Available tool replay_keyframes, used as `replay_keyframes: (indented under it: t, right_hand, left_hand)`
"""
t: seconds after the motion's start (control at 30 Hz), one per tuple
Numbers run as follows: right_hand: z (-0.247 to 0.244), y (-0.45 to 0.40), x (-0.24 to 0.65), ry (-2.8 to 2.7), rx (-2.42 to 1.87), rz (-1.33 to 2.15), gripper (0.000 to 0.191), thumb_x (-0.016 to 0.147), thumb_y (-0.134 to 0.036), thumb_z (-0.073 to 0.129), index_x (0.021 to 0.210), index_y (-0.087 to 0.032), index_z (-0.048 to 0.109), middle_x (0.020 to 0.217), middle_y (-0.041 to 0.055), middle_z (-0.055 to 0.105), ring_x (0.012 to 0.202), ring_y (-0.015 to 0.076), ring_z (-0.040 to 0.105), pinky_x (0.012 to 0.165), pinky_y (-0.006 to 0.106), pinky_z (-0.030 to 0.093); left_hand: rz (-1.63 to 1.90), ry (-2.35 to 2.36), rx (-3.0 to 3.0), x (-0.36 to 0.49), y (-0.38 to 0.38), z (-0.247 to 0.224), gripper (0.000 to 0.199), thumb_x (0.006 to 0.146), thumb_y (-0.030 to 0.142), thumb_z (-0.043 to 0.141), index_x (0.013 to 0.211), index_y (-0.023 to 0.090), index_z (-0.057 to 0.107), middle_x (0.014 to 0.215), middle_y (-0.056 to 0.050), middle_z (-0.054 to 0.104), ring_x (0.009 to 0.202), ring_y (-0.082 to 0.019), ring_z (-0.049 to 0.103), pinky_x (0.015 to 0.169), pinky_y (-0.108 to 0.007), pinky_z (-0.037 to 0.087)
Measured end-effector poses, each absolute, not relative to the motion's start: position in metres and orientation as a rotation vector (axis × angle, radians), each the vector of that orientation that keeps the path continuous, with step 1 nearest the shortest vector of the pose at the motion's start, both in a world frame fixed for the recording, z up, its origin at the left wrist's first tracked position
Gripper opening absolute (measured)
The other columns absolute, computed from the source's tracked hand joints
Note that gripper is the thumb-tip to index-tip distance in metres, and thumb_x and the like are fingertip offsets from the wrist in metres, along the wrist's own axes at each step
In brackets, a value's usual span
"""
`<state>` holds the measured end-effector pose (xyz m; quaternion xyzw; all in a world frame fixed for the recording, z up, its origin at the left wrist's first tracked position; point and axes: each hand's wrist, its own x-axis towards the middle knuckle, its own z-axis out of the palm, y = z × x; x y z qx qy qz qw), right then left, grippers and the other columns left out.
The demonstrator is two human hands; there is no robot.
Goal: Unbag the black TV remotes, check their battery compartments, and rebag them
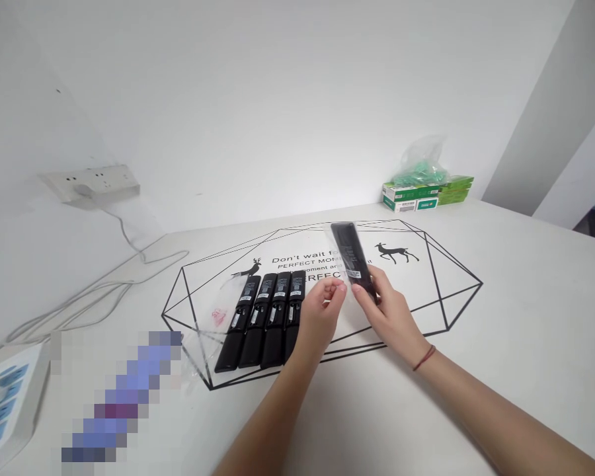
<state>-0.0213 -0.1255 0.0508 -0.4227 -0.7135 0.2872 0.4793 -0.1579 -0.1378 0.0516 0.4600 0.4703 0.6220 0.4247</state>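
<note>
A black remote control, its labelled back toward me, is held tilted above the table by my right hand, whose fingers wrap round its lower end. Thin clear plastic shows along the remote's left side like a sleeve. My left hand is closed, thumb and forefinger pinched at the edge of that plastic. To its left, several more black remote controls lie side by side in a slanting row, with small white labels; my left forearm covers part of the rightmost one.
Clear plastic with a pink mark lies left of the row. Green-and-white boxes bearing a plastic bag stand by the wall. A power strip, cables and a blurred bluish strip are at left.
</note>
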Motion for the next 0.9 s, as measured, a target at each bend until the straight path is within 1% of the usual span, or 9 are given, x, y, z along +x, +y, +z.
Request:
replay_keyframes:
  t: [0.07, 0.13, 0.23, 0.3, 0.43, 0.53, 0.67, 0.8, 0.9]
  right_hand:
    - [0.051, -0.125, -0.021, -1.792, -0.998, 0.560, 0.036, 0.093, -0.035, 0.045, 0.128, -0.028, 0.047, 0.105, 0.0053, 0.066, 0.089, 0.0223, 0.062, 0.077, 0.036, 0.051]
    - [0.049, -0.122, -0.020, -1.862, -0.947, 0.399, 0.038, 0.093, -0.032, 0.045, 0.131, -0.030, 0.047, 0.113, 0.0069, 0.063, 0.101, 0.0248, 0.058, 0.087, 0.041, 0.048]
    - [0.044, -0.119, -0.020, -1.938, -0.927, 0.210, 0.040, 0.092, -0.029, 0.048, 0.131, -0.034, 0.051, 0.112, 0.0085, 0.058, 0.104, 0.0264, 0.054, 0.090, 0.045, 0.048]
    - [0.042, -0.118, -0.020, -1.966, -0.935, 0.149, 0.041, 0.090, -0.026, 0.051, 0.130, -0.034, 0.053, 0.112, 0.0094, 0.055, 0.106, 0.0278, 0.052, 0.090, 0.048, 0.048]
    - [0.044, -0.117, -0.018, -2.091, -0.908, 0.121, 0.051, 0.086, -0.023, 0.054, 0.135, -0.033, 0.046, 0.132, 0.0116, 0.045, 0.121, 0.0317, 0.044, 0.096, 0.052, 0.045]
    - [0.047, -0.114, -0.014, -2.269, -0.863, 0.155, 0.056, 0.086, -0.022, 0.053, 0.140, -0.030, 0.039, 0.130, 0.0123, 0.051, 0.116, 0.0293, 0.051, 0.092, 0.048, 0.048]
    - [0.053, -0.112, -0.010, -2.407, -0.822, 0.152, 0.047, 0.089, -0.023, 0.048, 0.136, -0.026, 0.044, 0.121, 0.0119, 0.058, 0.103, 0.0257, 0.057, 0.086, 0.042, 0.052]
    - [0.057, -0.114, -0.013, -2.404, -0.835, -0.002, 0.043, 0.091, -0.021, 0.043, 0.133, -0.026, 0.047, 0.121, 0.0114, 0.059, 0.097, 0.0261, 0.057, 0.084, 0.041, 0.051]
    - [0.054, -0.108, -0.010, -2.387, -0.876, -0.101, 0.042, 0.090, -0.016, 0.041, 0.130, -0.023, 0.052, 0.124, 0.0124, 0.057, 0.100, 0.0270, 0.056, 0.087, 0.041, 0.049]
  left_hand:
    - [1.495, 1.143, 1.153, -0.155, -0.141, 0.055, 0.015, 0.082, 0.030, 0.062, 0.083, 0.018, 0.070, 0.076, -0.003, 0.063, 0.072, -0.013, 0.055, 0.063, -0.021, 0.045]
    - [1.473, 1.017, 1.106, -0.150, -0.144, 0.057, 0.021, 0.083, 0.034, 0.060, 0.092, 0.018, 0.071, 0.089, -0.006, 0.067, 0.085, -0.017, 0.060, 0.072, -0.024, 0.049]
    - [1.456, 0.892, 0.990, -0.145, -0.145, 0.057, 0.025, 0.079, 0.033, 0.067, 0.099, 0.018, 0.069, 0.099, -0.007, 0.068, 0.098, -0.020, 0.061, 0.083, -0.029, 0.050]
    - [1.453, 0.914, 0.881, -0.144, -0.145, 0.057, 0.027, 0.076, 0.032, 0.070, 0.099, 0.017, 0.069, 0.099, -0.008, 0.068, 0.097, -0.020, 0.062, 0.083, -0.030, 0.051]
    - [1.418, 0.993, 0.658, -0.147, -0.142, 0.058, 0.025, 0.076, 0.028, 0.069, 0.098, 0.017, 0.067, 0.101, -0.008, 0.067, 0.082, -0.016, 0.063, 0.076, -0.031, 0.054]
    - [1.357, 1.051, 0.593, -0.151, -0.140, 0.061, 0.018, 0.078, 0.025, 0.065, 0.093, 0.016, 0.066, 0.093, -0.007, 0.067, 0.073, -0.013, 0.062, 0.068, -0.026, 0.054]
    - [1.313, 1.113, 0.550, -0.157, -0.136, 0.059, 0.012, 0.080, 0.022, 0.061, 0.090, 0.015, 0.063, 0.083, -0.005, 0.065, 0.067, -0.013, 0.062, 0.063, -0.024, 0.054]
    - [1.292, 1.095, 0.488, -0.161, -0.133, 0.060, 0.012, 0.081, 0.022, 0.058, 0.091, 0.016, 0.062, 0.080, -0.006, 0.066, 0.065, -0.014, 0.064, 0.069, -0.028, 0.056]
    - [1.280, 1.097, 0.453, -0.160, -0.133, 0.068, 0.022, 0.083, 0.029, 0.056, 0.101, 0.016, 0.059, 0.092, -0.010, 0.069, 0.078, -0.019, 0.068, 0.077, -0.032, 0.056]
